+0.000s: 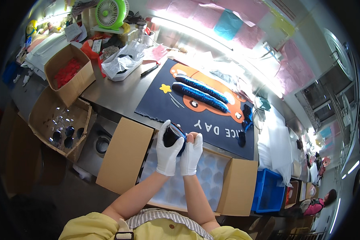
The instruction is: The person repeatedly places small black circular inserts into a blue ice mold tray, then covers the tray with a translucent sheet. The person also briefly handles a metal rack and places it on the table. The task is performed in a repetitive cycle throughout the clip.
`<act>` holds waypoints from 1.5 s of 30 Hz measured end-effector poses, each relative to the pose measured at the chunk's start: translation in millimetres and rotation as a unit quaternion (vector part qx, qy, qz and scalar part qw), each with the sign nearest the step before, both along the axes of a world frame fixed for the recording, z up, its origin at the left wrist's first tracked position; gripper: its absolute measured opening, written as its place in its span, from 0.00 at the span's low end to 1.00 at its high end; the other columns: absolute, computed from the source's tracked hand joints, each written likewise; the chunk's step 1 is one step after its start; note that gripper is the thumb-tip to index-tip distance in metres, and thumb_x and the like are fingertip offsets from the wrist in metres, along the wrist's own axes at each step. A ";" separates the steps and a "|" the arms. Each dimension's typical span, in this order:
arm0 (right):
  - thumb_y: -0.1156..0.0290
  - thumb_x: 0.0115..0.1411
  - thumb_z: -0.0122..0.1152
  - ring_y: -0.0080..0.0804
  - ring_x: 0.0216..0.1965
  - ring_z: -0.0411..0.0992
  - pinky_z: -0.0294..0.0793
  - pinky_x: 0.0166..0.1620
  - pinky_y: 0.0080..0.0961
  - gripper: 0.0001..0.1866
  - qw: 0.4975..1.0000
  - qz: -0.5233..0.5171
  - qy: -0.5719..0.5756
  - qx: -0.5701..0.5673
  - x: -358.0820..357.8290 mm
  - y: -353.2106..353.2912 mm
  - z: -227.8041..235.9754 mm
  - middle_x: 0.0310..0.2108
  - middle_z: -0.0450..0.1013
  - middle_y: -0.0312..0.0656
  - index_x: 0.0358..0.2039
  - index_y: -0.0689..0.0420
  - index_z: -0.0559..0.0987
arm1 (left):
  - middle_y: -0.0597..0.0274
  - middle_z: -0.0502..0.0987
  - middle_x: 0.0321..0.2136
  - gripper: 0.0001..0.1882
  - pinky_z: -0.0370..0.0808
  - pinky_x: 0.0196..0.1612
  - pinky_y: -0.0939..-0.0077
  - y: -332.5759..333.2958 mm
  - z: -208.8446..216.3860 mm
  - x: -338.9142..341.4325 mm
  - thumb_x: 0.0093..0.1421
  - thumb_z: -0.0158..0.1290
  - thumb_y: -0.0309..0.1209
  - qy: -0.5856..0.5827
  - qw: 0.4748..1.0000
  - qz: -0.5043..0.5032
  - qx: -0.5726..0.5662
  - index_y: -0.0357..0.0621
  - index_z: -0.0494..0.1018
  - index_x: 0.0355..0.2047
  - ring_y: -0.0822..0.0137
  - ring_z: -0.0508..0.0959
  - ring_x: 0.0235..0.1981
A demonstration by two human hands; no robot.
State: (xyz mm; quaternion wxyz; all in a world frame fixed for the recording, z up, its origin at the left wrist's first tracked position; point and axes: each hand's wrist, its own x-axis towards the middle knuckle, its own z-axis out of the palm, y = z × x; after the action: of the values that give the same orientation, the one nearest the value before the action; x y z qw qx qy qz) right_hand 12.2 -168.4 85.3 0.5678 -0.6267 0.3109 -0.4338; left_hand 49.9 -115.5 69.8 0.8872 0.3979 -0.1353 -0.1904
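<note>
Left hand, white-gloved, thumb and fingers closed around a dark disc, tilted, above the near edge of the mat. Right hand, gloved with some fingertips bare, fingers curled at the disc's right edge; touching or gripping, cannot tell. Step in hand, as judged: handling the disc between both hands, left as main support. Next move would call for a steady left hold and light right fingertips, since the face looks glossy and easily smudged. Directly below the hands: open carton, flaps out, with a pale liner of round pockets. Beyond the hands, on the mat: two long dark rows with blue edges, side by side. Steel table under the mat; pen ahead and left. Farther left: box of red pieces and, nearer, a worn box holding dark rounds. Right of the hands: blue bin. Room: bright strip lamp beyond the table; another person far right.
</note>
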 end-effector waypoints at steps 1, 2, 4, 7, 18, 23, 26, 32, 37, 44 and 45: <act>0.66 0.72 0.50 0.16 0.32 0.57 0.62 0.36 0.16 0.10 0.999 -0.014 0.010 -0.029 -6.1 2.5 1.2 0.29 0.62 0.29 0.34 0.57 0.69 | 0.61 0.70 0.52 0.35 0.69 0.58 0.74 1.1 3.1 -3.1 0.56 0.59 0.18 0.006 1.000 -0.014 0.023 0.43 0.60 0.64 0.70 0.72 0.51; 0.67 0.72 0.51 0.16 0.32 0.57 0.63 0.36 0.17 0.09 0.998 -0.024 0.024 -0.053 -13.3 5.8 2.1 0.29 0.62 0.29 0.34 0.57 0.69 | 0.62 0.71 0.51 0.32 0.69 0.57 0.75 2.7 4.1 -4.4 0.57 0.59 0.18 -0.002 1.000 -0.017 0.025 0.43 0.62 0.62 0.71 0.72 0.51; 0.68 0.70 0.54 0.17 0.29 0.60 0.64 0.34 0.17 0.09 0.994 -0.014 0.094 -0.056 -29.0 8.7 2.7 0.26 0.66 0.30 0.35 0.60 0.73 | 0.63 0.72 0.47 0.28 0.70 0.55 0.76 8.4 -0.5 -6.6 0.58 0.58 0.18 0.009 0.999 -0.044 0.018 0.42 0.65 0.58 0.73 0.72 0.49; 0.67 0.67 0.59 0.16 0.28 0.65 0.67 0.33 0.15 0.11 0.973 0.029 0.227 -0.029 -56.2 17.0 -4.6 0.25 0.72 0.31 0.37 0.64 0.81 | 0.64 0.74 0.46 0.23 0.72 0.53 0.77 23.3 -20.4 -0.4 0.61 0.57 0.21 0.022 0.994 -0.069 0.087 0.41 0.68 0.57 0.73 0.74 0.47; 0.66 0.56 0.69 0.16 0.23 0.70 0.73 0.30 0.20 0.11 0.878 0.269 0.392 0.051 -98.1 11.8 -26.5 0.21 0.78 0.36 0.33 0.62 0.85 | 0.64 0.76 0.48 0.22 0.74 0.51 0.79 93.1 -71.1 -8.8 0.63 0.58 0.25 0.109 0.946 -0.272 0.139 0.41 0.71 0.58 0.75 0.75 0.47; 0.64 0.52 0.69 0.43 0.23 0.75 0.74 0.31 0.29 0.11 0.883 0.193 0.410 -0.122 -52.5 5.3 -36.1 0.22 0.75 0.50 0.27 0.60 0.82 | 0.67 0.76 0.41 0.19 0.74 0.45 0.83 118.9 -78.1 -12.8 0.63 0.57 0.24 0.174 0.930 -0.195 0.257 0.39 0.71 0.54 0.77 0.75 0.39; 0.61 0.54 0.64 0.49 0.28 0.76 0.76 0.33 0.37 0.12 0.844 0.200 0.429 -0.250 -18.1 -6.0 -51.4 0.25 0.76 0.51 0.26 0.57 0.83 | 0.65 0.74 0.41 0.19 0.75 0.45 0.83 126.9 -78.4 -19.3 0.62 0.58 0.24 0.189 0.938 -0.164 0.238 0.39 0.70 0.53 0.77 0.75 0.39; 0.56 0.57 0.61 0.46 0.33 0.79 0.78 0.40 0.38 0.13 0.720 0.091 0.613 -0.313 -76.8 -59.2 -62.9 0.28 0.80 0.44 0.28 0.49 0.87 | 0.66 0.72 0.43 0.20 0.76 0.43 0.81 144.6 -66.6 -25.4 0.63 0.57 0.23 0.209 0.912 -0.210 0.283 0.40 0.68 0.55 0.75 0.76 0.39; 0.54 0.56 0.63 0.45 0.35 0.79 0.78 0.42 0.38 0.13 0.690 -0.010 0.688 -0.225 -178.0 -110.2 -61.5 0.30 0.80 0.44 0.29 0.48 0.87 | 0.67 0.72 0.43 0.19 0.76 0.44 0.81 145.6 -47.3 -25.8 0.64 0.54 0.22 0.145 0.922 -0.224 0.281 0.40 0.68 0.55 0.76 0.76 0.40; 0.55 0.57 0.65 0.48 0.35 0.79 0.78 0.39 0.41 0.14 0.696 -0.002 0.687 -0.208 -178.4 -53.1 -23.9 0.32 0.80 0.47 0.34 0.53 0.81 | 0.62 0.72 0.45 0.20 0.76 0.45 0.81 101.2 -30.6 0.2 0.67 0.51 0.25 0.149 0.939 -0.218 0.218 0.39 0.65 0.59 0.72 0.77 0.40; 0.55 0.56 0.66 0.48 0.34 0.79 0.78 0.38 0.40 0.14 0.752 0.061 0.624 -0.204 -164.1 -26.8 -30.5 0.31 0.80 0.47 0.33 0.52 0.81 | 0.62 0.72 0.45 0.20 0.76 0.45 0.81 98.4 -29.0 4.1 0.68 0.50 0.26 0.145 0.945 -0.207 0.209 0.39 0.65 0.59 0.72 0.77 0.40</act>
State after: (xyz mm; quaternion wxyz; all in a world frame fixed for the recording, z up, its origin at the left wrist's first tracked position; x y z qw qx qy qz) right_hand -151.9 -195.2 54.9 0.1316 -0.8767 0.4613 0.0361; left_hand 54.0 -17.1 40.8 0.7353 0.5052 -0.0417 -0.4498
